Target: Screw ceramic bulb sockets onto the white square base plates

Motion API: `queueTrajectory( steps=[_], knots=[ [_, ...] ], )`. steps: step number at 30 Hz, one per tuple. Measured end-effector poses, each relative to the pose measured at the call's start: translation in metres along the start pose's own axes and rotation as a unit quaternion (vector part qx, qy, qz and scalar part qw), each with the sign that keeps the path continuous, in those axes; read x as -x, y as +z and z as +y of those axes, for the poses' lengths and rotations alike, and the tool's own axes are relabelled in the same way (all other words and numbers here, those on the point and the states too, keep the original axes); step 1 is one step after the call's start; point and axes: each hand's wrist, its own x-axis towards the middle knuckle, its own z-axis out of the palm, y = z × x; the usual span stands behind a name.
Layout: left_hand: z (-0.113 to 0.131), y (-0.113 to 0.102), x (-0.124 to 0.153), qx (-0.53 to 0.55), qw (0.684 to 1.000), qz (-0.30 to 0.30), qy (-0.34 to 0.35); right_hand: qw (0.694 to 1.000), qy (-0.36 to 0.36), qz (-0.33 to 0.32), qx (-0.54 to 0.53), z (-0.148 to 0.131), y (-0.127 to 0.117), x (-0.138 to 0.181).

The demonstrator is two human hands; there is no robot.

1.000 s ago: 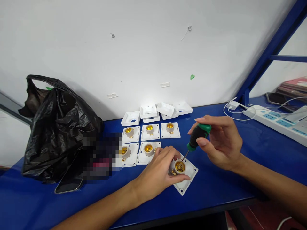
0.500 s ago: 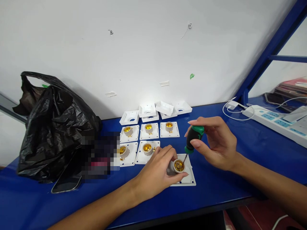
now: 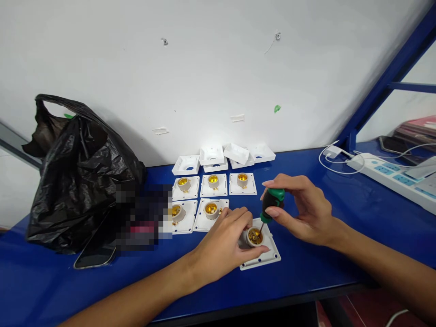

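My left hand (image 3: 223, 245) is closed around a lamp holder (image 3: 255, 236), thumb in front and fingers behind. This round holder has a brass-coloured inside and sits on a square white base plate (image 3: 269, 256) on the table. In my right hand (image 3: 301, 206) is a screwdriver (image 3: 273, 202) with a green and black handle, held between thumb and fingers. Its thin shaft slants down, and the tip reaches inside the lamp holder. Behind my left hand lies another plate with a lamp holder (image 3: 211, 210), partly covered by my fingers.
Several similar plates with lamp holders (image 3: 242, 180) stand in rows on the blue table (image 3: 306, 268). White square covers (image 3: 185, 165) lie along the wall. A black plastic bag (image 3: 85, 177) and a phone (image 3: 95, 254) are at left. A power strip (image 3: 391, 170) with cables is at right.
The screwdriver's handle has come slightly lower with my right hand, its tip still inside the lamp holder. The base plate has turned a little on the table. The camera view has shifted slightly.
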Motion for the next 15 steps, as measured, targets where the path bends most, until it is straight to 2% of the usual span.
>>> queueTrajectory(
  steps=[15],
  knots=[
    [-0.0003,0.0004,-0.0007,0.013,1.0,-0.004,0.0,1.0,-0.003,-0.005,-0.003,0.0023,-0.0002,0.0021]
  ],
)
